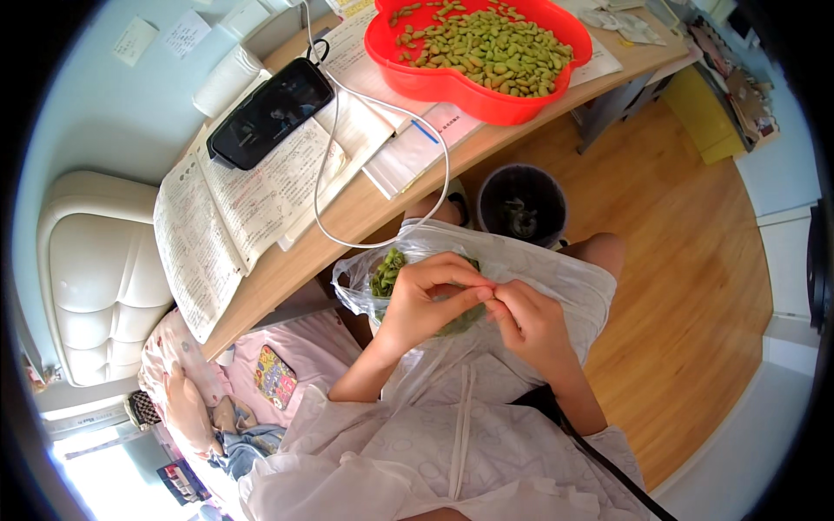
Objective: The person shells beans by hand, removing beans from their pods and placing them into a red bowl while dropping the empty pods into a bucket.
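Over my lap, my left hand [423, 306] and my right hand [532, 323] meet with their fingertips pinched together. Whatever sits between them is too small and covered to make out. Beneath my hands lies a clear plastic bag [350, 292] holding green pieces [387, 274] that look like bean pods; my left hand hides part of them. On the desk beyond, a red scalloped tray [497, 109] holds a spread of green shelled beans [495, 48].
A white cable [446, 174] loops over the edge of the wooden desk [261, 304]. Open notebooks [195, 226] lie under a black phone-like device [269, 113]. On the floor past my knees stands a dark bin [556, 187] with scraps inside. A patterned phone [275, 377] rests on pink bedding.
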`<state>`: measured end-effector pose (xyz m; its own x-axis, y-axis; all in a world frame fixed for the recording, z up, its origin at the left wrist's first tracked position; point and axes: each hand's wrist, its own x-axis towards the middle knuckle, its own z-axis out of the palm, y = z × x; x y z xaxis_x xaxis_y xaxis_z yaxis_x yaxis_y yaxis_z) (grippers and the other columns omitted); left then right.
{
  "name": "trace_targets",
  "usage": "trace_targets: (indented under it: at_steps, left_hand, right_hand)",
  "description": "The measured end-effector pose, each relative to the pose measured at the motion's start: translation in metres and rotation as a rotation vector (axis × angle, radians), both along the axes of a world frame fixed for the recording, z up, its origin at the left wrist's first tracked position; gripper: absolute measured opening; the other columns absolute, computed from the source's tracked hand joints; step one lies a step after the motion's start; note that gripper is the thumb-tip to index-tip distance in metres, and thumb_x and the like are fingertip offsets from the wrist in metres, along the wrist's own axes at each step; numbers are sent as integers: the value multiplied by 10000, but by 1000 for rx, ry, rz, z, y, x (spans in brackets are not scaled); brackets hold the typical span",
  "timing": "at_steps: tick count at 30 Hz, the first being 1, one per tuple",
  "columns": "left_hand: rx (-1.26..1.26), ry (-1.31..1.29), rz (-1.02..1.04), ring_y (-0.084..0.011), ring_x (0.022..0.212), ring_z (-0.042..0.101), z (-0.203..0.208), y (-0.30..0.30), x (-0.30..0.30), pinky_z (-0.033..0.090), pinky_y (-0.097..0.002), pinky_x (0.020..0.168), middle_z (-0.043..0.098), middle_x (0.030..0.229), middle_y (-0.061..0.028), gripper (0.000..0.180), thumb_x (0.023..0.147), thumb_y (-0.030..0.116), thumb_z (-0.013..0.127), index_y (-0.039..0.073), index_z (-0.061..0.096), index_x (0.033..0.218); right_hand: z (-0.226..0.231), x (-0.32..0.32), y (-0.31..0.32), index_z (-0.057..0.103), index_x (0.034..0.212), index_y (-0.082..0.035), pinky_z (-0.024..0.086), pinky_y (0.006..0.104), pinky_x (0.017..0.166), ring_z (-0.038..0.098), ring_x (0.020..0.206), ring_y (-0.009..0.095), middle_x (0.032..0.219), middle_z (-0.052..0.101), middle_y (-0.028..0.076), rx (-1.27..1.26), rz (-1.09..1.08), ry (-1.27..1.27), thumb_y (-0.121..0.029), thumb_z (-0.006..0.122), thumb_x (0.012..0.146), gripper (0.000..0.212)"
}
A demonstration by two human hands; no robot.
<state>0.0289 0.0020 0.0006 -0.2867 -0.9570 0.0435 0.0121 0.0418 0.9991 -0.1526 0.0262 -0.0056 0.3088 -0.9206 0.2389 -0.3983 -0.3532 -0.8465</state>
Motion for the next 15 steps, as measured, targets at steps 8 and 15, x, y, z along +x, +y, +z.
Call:
trace_targets:
  at_steps: [8,15]
  left_hand:
    - [49,-90,61,-138,843,612,9,4,-5,504,-241,743,626,902,-80,101,807,-30,683,-30,693,907]
    - [91,-69,95,-133,836,614,-3,5,-8,522,-239,722,631,908,-82,81,833,4,668,-31,681,905]
  right_hand:
    - [-1,-2,-6,594,1020,-16,496,344,621,620,752,294,869,624,123,-91,-27,62,-55,658,809,223]
    - [-6,-3,-5,583,1039,1,514,350,696,640,834,290,947,639,134,-128,-51,121,-23,624,807,237]
